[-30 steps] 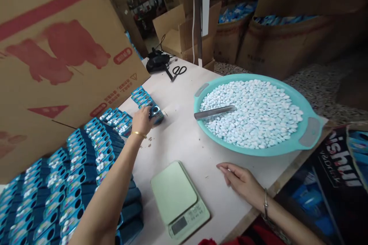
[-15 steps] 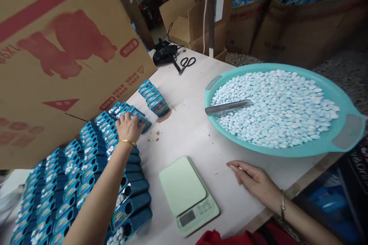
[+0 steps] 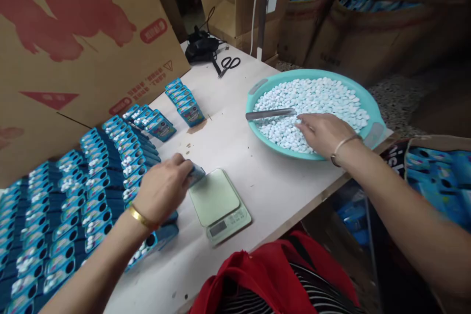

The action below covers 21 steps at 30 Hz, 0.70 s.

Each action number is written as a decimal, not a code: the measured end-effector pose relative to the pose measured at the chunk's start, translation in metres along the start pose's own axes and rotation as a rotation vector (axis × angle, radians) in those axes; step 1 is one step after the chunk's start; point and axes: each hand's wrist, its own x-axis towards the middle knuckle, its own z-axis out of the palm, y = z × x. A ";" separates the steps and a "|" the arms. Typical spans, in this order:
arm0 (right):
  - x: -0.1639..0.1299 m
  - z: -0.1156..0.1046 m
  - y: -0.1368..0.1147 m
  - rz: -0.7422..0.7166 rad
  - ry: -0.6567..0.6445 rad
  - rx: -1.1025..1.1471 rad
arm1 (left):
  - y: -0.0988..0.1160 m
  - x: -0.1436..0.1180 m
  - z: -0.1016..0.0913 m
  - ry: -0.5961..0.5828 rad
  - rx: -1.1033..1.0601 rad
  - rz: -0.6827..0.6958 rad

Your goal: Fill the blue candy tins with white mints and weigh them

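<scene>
A small blue candy box (image 3: 196, 175) is in my left hand (image 3: 165, 184), fingers closed round it. The box is over the left edge of the pale green kitchen scale (image 3: 215, 196); whether it touches is unclear. My right hand (image 3: 324, 130) is over the turquoise basin (image 3: 279, 149), thumb and forefinger apart at the white and pale blue candies (image 3: 316, 93). Its fingertips are close to the end of a long grey metal tool (image 3: 270, 114) that lies across the basin's left rim. My other right fingers are partly hidden.
Rows of open blue boxes (image 3: 99, 181), several with candies on top, fill the left side. A short row of boxes (image 3: 189, 110) stands farther back. Scissors (image 3: 228, 64) and a black device (image 3: 201, 46) lie behind. A large carton (image 3: 91, 59) rises at left.
My left hand has come from the box rows towards the scale with one box. My right hand has moved from the table up into the basin. The view has shifted.
</scene>
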 end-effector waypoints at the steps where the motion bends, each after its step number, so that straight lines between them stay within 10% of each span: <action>1: 0.005 0.004 0.002 -0.017 -0.083 -0.049 | 0.012 -0.006 0.002 -0.019 -0.025 0.019; 7: 0.014 0.013 0.003 -0.087 -0.232 -0.136 | 0.046 -0.011 0.022 0.003 -0.118 0.101; 15: 0.023 0.023 0.011 -0.187 -0.117 0.016 | 0.014 -0.052 0.018 0.345 -0.405 -0.043; 21: 0.024 0.007 0.007 0.229 0.171 0.616 | 0.004 -0.098 0.041 0.362 -0.623 -0.215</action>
